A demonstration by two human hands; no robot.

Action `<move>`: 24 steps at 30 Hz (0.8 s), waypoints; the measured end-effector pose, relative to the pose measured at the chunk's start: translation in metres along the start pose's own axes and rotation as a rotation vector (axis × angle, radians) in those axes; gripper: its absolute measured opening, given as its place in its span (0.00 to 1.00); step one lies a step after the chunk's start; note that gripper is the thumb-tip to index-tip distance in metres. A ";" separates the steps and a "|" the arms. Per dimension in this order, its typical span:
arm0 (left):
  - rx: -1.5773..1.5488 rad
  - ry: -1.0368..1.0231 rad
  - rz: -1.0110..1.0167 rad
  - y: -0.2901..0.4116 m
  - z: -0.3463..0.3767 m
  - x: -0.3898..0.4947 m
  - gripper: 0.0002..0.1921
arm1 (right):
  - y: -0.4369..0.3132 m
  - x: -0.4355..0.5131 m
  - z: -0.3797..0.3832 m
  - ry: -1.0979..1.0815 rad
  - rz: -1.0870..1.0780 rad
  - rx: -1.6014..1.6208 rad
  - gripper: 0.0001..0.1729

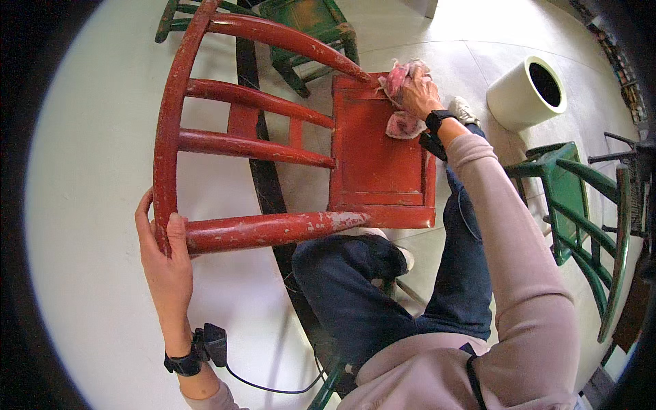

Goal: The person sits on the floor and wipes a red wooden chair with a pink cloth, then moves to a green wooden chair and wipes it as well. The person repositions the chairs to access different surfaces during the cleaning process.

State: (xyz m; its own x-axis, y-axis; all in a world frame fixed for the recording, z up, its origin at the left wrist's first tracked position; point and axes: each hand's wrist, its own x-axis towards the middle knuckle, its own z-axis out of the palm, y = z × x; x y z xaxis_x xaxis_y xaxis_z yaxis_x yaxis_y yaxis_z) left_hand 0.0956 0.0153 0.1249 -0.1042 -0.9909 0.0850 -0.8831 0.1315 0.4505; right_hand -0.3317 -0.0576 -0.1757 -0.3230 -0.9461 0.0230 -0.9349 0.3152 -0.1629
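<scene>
Before me stands a red wooden chair with worn, chipped paint, its back towards my left. My left hand grips the end of the top rail, thumb on one side and fingers behind. On the far part of the seat, my right hand presses a crumpled pink and white cloth near the far edge. One loose part of the cloth hangs below the hand onto the seat. The near back post shows a bare, greyish patch where it meets the seat.
Beyond the chair is a worn green wooden chair. A white bin with a dark inside stands at the far right, with another green chair nearer. A white wall rises at left. From my left wrist device runs a black cable.
</scene>
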 end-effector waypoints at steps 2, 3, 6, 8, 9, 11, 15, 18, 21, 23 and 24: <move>-0.004 -0.008 0.015 -0.002 0.000 0.000 0.26 | 0.004 -0.011 -0.009 -0.021 0.074 -0.072 0.21; -0.003 -0.013 0.025 -0.003 0.000 0.000 0.26 | 0.004 -0.015 -0.012 -0.039 0.075 -0.081 0.20; -0.029 -0.020 0.031 -0.002 0.000 0.000 0.25 | 0.004 -0.026 -0.014 0.028 0.032 0.092 0.23; -0.063 -0.001 0.050 -0.002 0.001 0.000 0.24 | 0.002 -0.037 -0.006 -0.067 0.132 0.026 0.28; -0.072 0.007 0.068 -0.003 0.002 0.000 0.24 | 0.001 -0.041 0.000 -0.107 0.222 0.063 0.30; -0.118 0.014 0.070 -0.005 0.004 0.000 0.24 | 0.002 -0.063 0.008 -0.189 0.156 -0.047 0.31; -0.185 0.068 0.167 -0.013 0.005 0.003 0.24 | -0.021 -0.095 -0.015 -0.335 -0.344 -0.095 0.26; -0.259 0.062 0.112 -0.017 0.004 0.003 0.25 | -0.071 -0.109 -0.077 -0.321 -0.389 0.235 0.33; -0.185 0.076 0.105 -0.015 0.003 0.002 0.25 | -0.146 -0.117 -0.149 0.066 -0.626 0.526 0.35; -0.217 0.059 0.099 -0.011 0.002 0.001 0.25 | -0.208 -0.107 -0.178 0.470 -0.807 0.481 0.32; -0.212 0.055 0.111 -0.009 0.002 0.001 0.24 | -0.232 -0.099 -0.185 0.500 -0.869 0.453 0.19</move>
State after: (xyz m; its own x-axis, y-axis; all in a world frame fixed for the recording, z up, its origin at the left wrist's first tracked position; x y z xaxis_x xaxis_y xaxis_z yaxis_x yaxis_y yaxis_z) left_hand 0.1026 0.0132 0.1190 -0.1655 -0.9677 0.1902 -0.7511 0.2486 0.6116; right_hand -0.1098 -0.0236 0.0428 0.3004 -0.6631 0.6856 -0.7647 -0.5970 -0.2423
